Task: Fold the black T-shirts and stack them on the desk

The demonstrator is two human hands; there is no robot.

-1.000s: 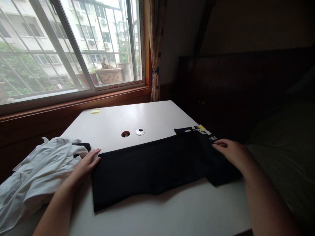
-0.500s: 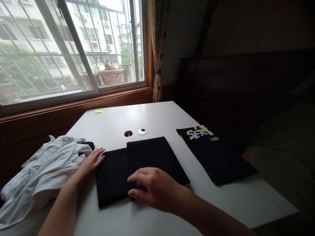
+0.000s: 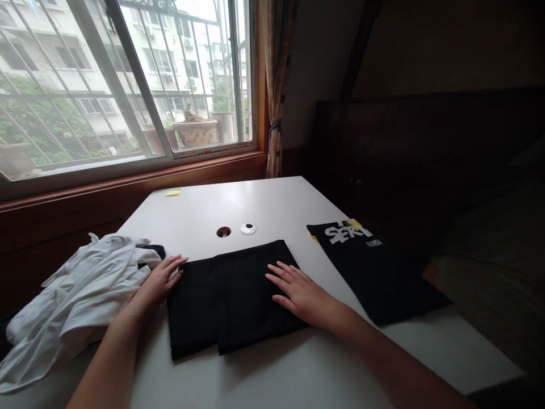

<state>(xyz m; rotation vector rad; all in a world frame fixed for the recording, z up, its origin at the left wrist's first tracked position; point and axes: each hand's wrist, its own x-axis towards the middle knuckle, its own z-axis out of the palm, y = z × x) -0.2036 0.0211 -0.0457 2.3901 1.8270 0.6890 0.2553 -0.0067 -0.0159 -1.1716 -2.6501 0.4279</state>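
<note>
A black folded garment [image 3: 238, 301] lies flat on the white table, with one folded part overlapping the other along a line near its middle. Along its left edge rests my left hand [image 3: 164, 277], fingers stretched out and touching the cloth. On the right part of the garment my right hand [image 3: 298, 291] lies flat with its fingers spread. Neither hand grips anything. Part of the garment's right side is hidden under my right hand.
At the left is a heap of white cloth [image 3: 93, 284]. A black folded shirt with white and yellow print [image 3: 374, 278] lies on the right. The white table [image 3: 204, 210] has a round hole [image 3: 223, 232], a silver disc [image 3: 248, 229] and a yellow note [image 3: 173, 193].
My right hand has moved right and away from me, from above the garment's middle to its right part, and its fingers have flattened. My left hand stays at the left edge.
</note>
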